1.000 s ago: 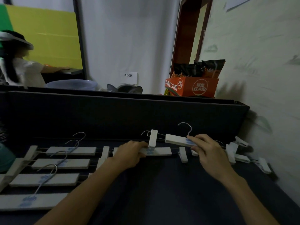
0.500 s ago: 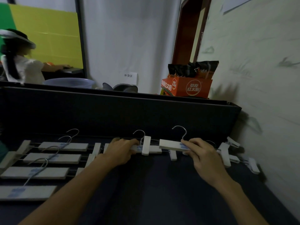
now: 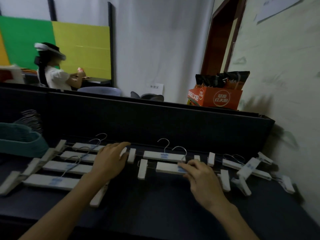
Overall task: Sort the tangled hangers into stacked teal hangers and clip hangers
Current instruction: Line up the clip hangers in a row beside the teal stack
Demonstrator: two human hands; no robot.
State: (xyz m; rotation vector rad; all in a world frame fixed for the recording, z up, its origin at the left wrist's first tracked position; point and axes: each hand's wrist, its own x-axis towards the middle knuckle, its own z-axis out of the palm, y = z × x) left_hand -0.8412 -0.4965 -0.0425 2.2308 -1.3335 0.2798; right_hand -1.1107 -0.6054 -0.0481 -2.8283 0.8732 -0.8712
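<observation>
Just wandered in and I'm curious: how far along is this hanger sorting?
Well along, it seems. Done: a teal hanger stack at far left, beside four clip hangers laid in a row. In hand: the left hand touches a clip of the far hanger, and the right hand rests on the near hanger. Left: a tangled pile by the wall.

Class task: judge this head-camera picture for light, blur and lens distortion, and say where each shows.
Head view: dim light, so the dark table swallows detail while the white clip hangers stand out; the yellow board behind is brighter. Head view: motion blur smears the person at the back and the hangers at far right. Head view: wide-angle bending tilts the door frame.
</observation>
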